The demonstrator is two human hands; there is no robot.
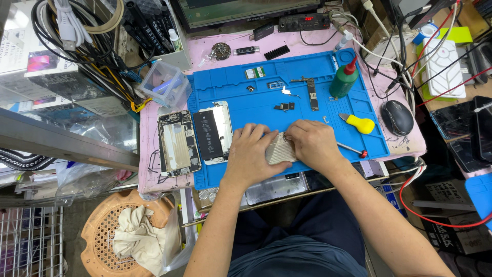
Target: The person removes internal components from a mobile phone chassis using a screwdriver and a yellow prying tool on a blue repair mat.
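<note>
Both hands rested on a pale, ribbed rectangular pad (pixel 280 149) lying on the blue silicone work mat (pixel 266 97) — left hand (pixel 249 154) flat on its left edge with fingers spread, right hand (pixel 313 144) pressing its right end, fingers curled and pinching the upper corner. Just left of the grip lay an opened phone body with a black battery (pixel 212 133); just right, a red-tipped metal tool (pixel 353 150).
</note>
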